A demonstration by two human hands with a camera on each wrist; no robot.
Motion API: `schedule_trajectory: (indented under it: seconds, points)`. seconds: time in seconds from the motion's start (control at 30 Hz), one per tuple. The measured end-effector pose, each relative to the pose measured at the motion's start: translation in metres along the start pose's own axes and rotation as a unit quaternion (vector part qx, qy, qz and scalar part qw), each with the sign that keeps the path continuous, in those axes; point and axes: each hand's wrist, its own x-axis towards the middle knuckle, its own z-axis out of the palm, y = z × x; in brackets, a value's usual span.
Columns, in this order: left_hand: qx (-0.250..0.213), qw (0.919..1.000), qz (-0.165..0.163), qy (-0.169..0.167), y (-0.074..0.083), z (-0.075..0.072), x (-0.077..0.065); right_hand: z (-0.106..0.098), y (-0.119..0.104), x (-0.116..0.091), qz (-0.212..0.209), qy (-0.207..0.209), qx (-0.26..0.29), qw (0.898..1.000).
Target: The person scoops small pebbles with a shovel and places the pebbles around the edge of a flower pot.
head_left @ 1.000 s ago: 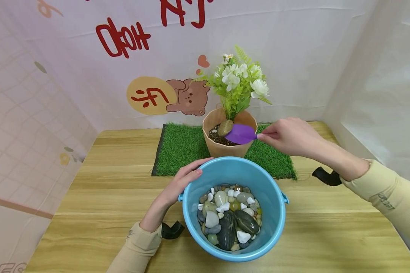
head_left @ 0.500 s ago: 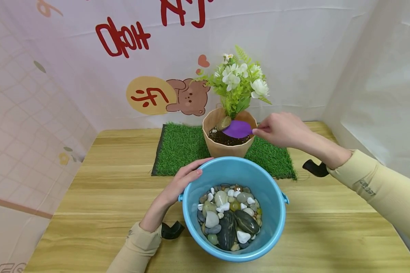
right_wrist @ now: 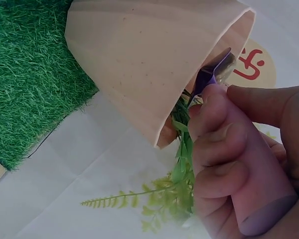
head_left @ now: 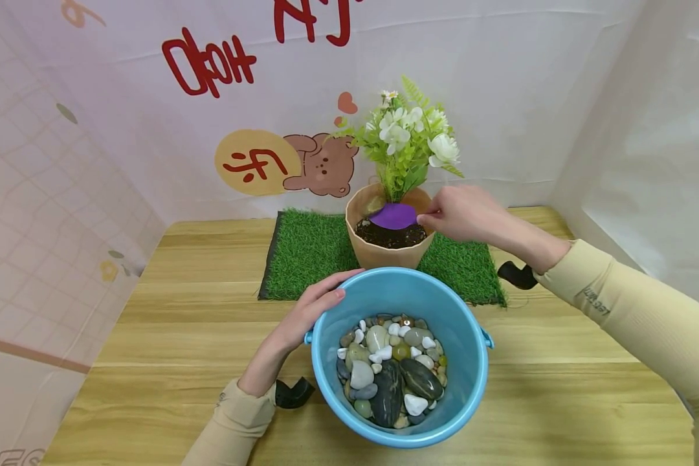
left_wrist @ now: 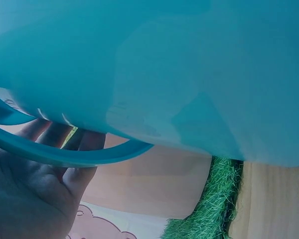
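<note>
My right hand [head_left: 457, 210] grips the handle of a purple garden trowel [head_left: 395, 217]; in the right wrist view its fingers curl round the pinkish handle [right_wrist: 261, 169]. The trowel's blade is inside the peach flowerpot [head_left: 384, 257], over dark soil [head_left: 391, 238]. At the blade's left tip, by the pot's inner wall, is a brownish stone [head_left: 375, 205], partly hidden. White flowers [head_left: 396, 133] with green leaves stand in the pot. With thumb inside the rim and fingers outside, my left hand [head_left: 305, 317] holds the blue bucket [head_left: 472, 310], full of pebbles [head_left: 378, 340].
The pot stands on a green turf mat [head_left: 309, 252], just behind the bucket. Under both is a wooden table [head_left: 210, 336]. White printed cloth [head_left: 489, 97] hangs close behind and at the sides. The bucket's handle [left_wrist: 79, 157] hangs beside the left fingers.
My right hand has moved left and slightly away, pushing the trowel deeper into the pot. The stone has shifted left and down toward the pot's inner wall. My left hand and the bucket have stayed put.
</note>
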Motion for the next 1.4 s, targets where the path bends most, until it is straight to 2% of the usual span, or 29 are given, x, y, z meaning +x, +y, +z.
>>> schedule_trajectory:
  seconds: [0.27,0.6,0.97,1.17,1.4]
  points:
    - [0.003,1.0,0.001,-0.001,0.001,0.0,0.0,0.002,-0.008,0.009,0.03,-0.025,-0.001,0.999]
    - [0.002,1.0,0.003,-0.003,-0.001,0.0,0.0,0.002,-0.015,0.017,0.047,-0.069,-0.002,0.997]
    - [0.0,1.0,0.005,-0.003,-0.001,0.0,0.0,-0.008,-0.017,0.022,0.042,-0.134,-0.021,0.99]
    - [-0.001,1.0,0.004,-0.003,-0.001,0.0,0.0,-0.016,-0.014,0.017,0.025,-0.139,-0.04,0.989]
    - [-0.003,1.0,0.005,-0.005,-0.002,-0.001,0.001,-0.021,-0.009,0.006,0.013,-0.121,-0.068,0.99]
